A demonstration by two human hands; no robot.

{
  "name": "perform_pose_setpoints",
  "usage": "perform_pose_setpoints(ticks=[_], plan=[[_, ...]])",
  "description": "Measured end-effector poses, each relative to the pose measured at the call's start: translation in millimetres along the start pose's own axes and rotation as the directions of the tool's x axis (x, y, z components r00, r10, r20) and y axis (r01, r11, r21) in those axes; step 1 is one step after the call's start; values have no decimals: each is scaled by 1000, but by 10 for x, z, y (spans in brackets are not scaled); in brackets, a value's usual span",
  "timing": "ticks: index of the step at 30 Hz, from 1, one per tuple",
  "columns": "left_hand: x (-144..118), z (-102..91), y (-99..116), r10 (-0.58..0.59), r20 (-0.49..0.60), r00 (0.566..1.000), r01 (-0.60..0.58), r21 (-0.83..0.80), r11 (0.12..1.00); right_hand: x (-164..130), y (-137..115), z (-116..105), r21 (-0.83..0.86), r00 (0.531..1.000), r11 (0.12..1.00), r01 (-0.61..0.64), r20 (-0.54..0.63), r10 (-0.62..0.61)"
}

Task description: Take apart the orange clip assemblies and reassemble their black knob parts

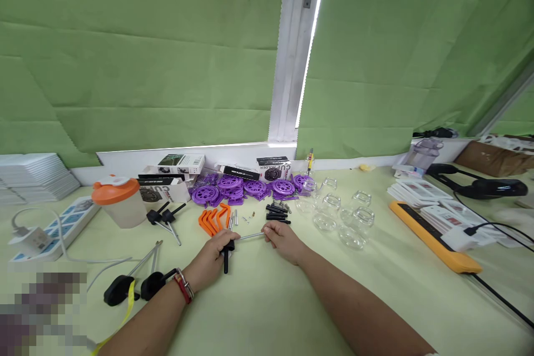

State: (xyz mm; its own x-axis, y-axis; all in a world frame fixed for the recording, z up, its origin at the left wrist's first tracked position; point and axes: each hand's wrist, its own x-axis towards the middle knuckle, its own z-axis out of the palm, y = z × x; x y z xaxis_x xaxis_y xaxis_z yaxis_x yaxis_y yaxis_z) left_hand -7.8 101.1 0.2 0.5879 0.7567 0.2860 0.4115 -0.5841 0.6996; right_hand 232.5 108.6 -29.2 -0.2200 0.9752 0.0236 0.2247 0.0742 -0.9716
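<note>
My left hand (pixel 212 260) is closed around a black plastic piece (pixel 226 262) whose short arm points down below the fingers. A thin metal rod (pixel 250 236) runs from that piece across to my right hand (pixel 284 240), which pinches its far end between thumb and fingers. Just beyond my left hand lie bent orange parts (pixel 213 219) and small metal pins (pixel 236 217). Short black rods (pixel 276 216) and springs (pixel 282 204) rest behind my right hand. Similar black pieces with metal rods (pixel 168 217) lie to the left.
Purple wheel-shaped parts (pixel 254 189) and printed boxes (pixel 273 169) line the back. Clear glass jars (pixel 327 214) stand right of centre. An orange-lidded container (pixel 119 200) and a power strip (pixel 54 233) are at left. A yellow power strip (pixel 434 239) lies at right.
</note>
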Motion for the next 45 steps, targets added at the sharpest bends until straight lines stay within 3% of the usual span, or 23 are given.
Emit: perform_pose_setpoints(ticks=[15,31,37,45], plan=[[0,-3,19,-6,-7,1000,6,-6,1000,-33,-49,-8,42,1000,999,21,20,-22],[-5,3,15,-12,-12,1000,12,2,1000,4,30,5,-68,998,996,60,0,-60],[0,-10,42,-19,0,1000,19,0,1000,-25,-42,3,11,1000,1000,13,4,-14],[-3,1,20,-17,-8,1000,17,-1,1000,-25,-1,-7,39,999,998,38,26,-39]])
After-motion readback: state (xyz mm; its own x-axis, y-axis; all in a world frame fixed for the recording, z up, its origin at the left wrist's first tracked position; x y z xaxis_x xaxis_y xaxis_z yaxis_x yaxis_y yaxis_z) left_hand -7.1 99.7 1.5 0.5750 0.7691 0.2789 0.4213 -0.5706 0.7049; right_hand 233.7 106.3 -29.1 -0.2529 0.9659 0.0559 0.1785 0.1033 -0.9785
